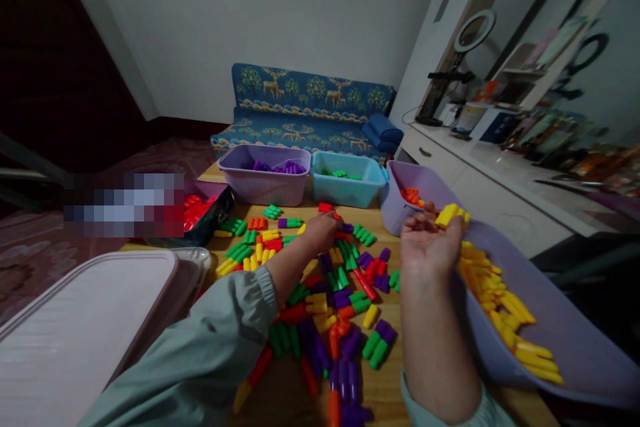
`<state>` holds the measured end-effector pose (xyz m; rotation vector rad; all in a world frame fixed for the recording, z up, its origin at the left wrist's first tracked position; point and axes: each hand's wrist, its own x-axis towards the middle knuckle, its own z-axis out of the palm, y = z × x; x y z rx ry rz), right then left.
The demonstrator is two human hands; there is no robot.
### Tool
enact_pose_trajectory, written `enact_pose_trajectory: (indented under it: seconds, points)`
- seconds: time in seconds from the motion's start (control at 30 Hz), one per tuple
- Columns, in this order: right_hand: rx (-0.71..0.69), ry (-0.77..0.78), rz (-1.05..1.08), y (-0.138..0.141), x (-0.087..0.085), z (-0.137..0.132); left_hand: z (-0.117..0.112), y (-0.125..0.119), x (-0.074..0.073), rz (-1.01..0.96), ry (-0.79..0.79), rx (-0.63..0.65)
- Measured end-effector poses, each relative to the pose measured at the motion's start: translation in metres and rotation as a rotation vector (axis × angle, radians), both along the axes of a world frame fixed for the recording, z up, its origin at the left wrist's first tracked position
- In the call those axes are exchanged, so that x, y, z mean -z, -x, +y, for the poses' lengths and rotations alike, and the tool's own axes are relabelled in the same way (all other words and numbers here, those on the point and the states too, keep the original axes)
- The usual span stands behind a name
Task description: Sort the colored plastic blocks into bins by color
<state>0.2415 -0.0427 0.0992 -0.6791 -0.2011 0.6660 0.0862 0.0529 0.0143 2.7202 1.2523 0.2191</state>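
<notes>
Many small plastic pegs [330, 307] in green, purple, yellow, red and orange lie scattered on a wooden table [287, 393]. My left hand [321, 230] reaches forward over the heap, fingers curled on a red peg [326, 208] at its far edge. My right hand [429, 240] is raised at the right, closed on several yellow pegs [451, 213], just above a purple bin [565, 333] that holds many yellow pegs [505, 310].
At the table's far edge stand a purple tub [265, 183] with purple pegs, a blue tub [347, 188] with green pegs and a purple tub [403, 203] with orange ones. A dark box [213, 210] holds red pegs. A pink lidded container [85, 327] lies near left. A patterned sofa [305, 110] stands behind.
</notes>
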Motion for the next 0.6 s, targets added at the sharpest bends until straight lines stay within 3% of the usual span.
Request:
enact_pose_trajectory:
  seconds: [0.13,0.3,0.6]
  points:
    - [0.073,0.000,0.115,-0.017,-0.004,-0.004,0.003,-0.009,-0.005,-0.014,0.020,-0.032]
    - [0.084,-0.005,0.134,-0.030,-0.002,-0.004,0.006,-0.023,-0.001,0.042,0.144,0.019]
    - [0.070,0.013,0.036,-0.037,0.007,-0.002,0.000,-0.040,0.005,-0.013,0.067,0.045]
